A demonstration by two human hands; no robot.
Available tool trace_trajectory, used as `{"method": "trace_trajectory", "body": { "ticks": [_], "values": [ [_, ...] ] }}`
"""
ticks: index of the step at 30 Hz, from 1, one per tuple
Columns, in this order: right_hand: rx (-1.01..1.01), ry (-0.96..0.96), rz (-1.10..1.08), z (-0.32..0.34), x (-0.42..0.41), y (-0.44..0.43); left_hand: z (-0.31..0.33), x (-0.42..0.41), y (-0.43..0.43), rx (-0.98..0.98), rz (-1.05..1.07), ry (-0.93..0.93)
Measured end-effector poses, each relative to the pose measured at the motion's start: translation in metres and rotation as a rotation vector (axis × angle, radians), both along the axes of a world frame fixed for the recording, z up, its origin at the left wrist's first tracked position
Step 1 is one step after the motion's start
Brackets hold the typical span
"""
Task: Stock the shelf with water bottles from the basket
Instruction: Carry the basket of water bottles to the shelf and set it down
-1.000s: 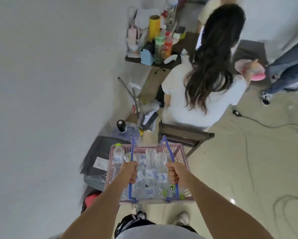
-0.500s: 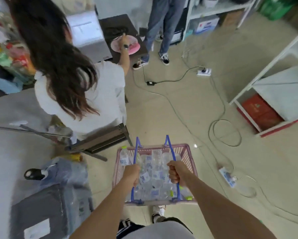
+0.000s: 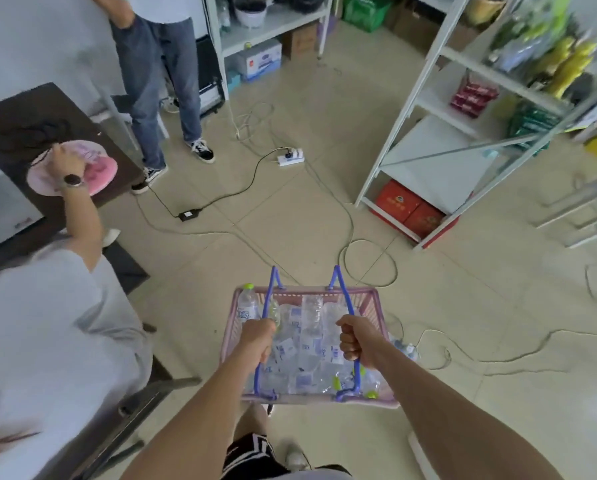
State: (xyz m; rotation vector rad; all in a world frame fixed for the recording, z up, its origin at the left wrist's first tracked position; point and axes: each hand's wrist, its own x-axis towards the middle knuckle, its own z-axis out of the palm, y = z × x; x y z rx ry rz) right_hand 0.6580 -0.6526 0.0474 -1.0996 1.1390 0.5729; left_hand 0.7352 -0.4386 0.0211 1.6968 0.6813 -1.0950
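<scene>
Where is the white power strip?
In the head view, the white power strip lies on the floor ahead of the basket, between the standing person's black shoe and the white shelf rack.

Basket (image 3: 369, 306) dead ahead, water bottles (image 3: 307, 341) piled inside it, left hand (image 3: 257, 336) on the left handle (image 3: 267, 301), right hand (image 3: 357, 341) on the right handle (image 3: 346, 301). Shelf (image 3: 435, 161) ahead to the right, power strip (image 3: 291, 158) on the floor beyond, table (image 3: 20, 116) off left

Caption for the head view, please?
Left hand and right hand grip the blue handles of a basket of water bottles, white shelf ahead to the right.
</scene>
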Motion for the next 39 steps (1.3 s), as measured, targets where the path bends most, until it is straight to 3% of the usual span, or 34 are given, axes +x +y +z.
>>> {"method": "trace_trajectory", "body": {
  "ticks": [13,22,30,39],
  "values": [
    [0.031,-0.013,-0.102,0.007,0.229,-0.059,0.013,0.266,-0.074,0.049,-0.133,-0.059],
    [0.102,-0.006,-0.111,-0.013,0.408,-0.146,0.009,0.442,-0.169,0.150,-0.205,-0.085],
    [0.084,-0.043,-0.154,-0.002,0.551,-0.237,0.021,0.589,-0.259,0.142,-0.223,-0.079],
    [0.042,-0.065,-0.210,-0.010,0.729,-0.325,-0.012,0.776,-0.361,0.094,-0.299,-0.098]
  ]
}}
